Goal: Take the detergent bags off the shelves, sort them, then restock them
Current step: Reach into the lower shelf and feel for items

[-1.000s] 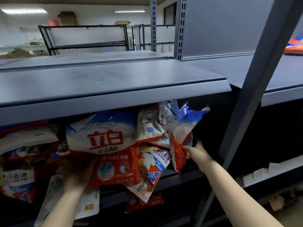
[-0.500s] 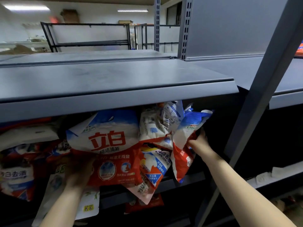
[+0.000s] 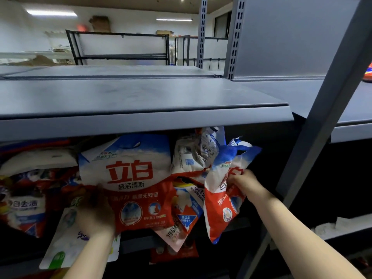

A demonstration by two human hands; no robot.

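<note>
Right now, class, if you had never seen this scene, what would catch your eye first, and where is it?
The big red-and-white detergent bag with bold red characters, at centre under the grey shelf, held at its lower left by the left hand. To its right, the right hand grips a narrower red-and-white bag at the row's end.

Looks like a shop stockroom: grey steel gondola shelving (image 3: 141, 101) on slotted uprights (image 3: 234, 37), packed detergent bags (image 3: 128, 178), fluorescent strips (image 3: 51, 13), possibly cardboard boxes (image 3: 99, 23) behind.

Grey upper shelf (image 3: 141, 97); directly beneath it, lower shelf (image 3: 136, 241) carries crowded detergent bags (image 3: 128, 178).
</note>
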